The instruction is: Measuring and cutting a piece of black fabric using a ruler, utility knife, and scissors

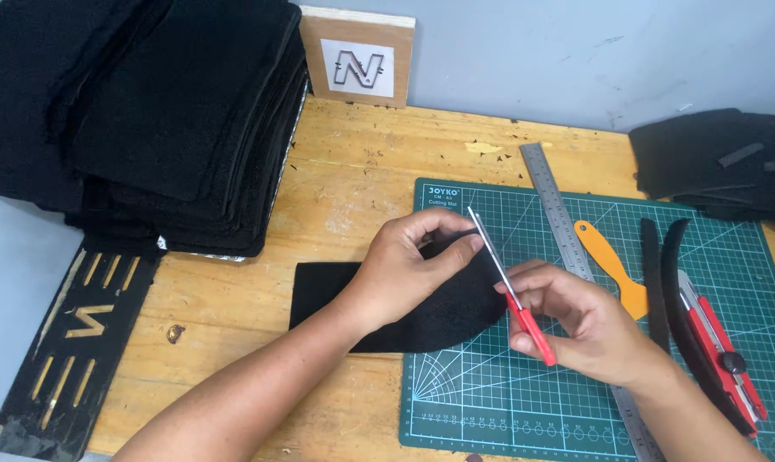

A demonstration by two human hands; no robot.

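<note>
Left hand (405,269) pinches the black fabric piece (439,316); right hand (580,321) grips red-handled scissors (509,291).

A square wooden sign (358,56) with a white label leans against the grey wall at the surface's back edge. A long black stencil plate (73,342) lies at its left edge.
</note>
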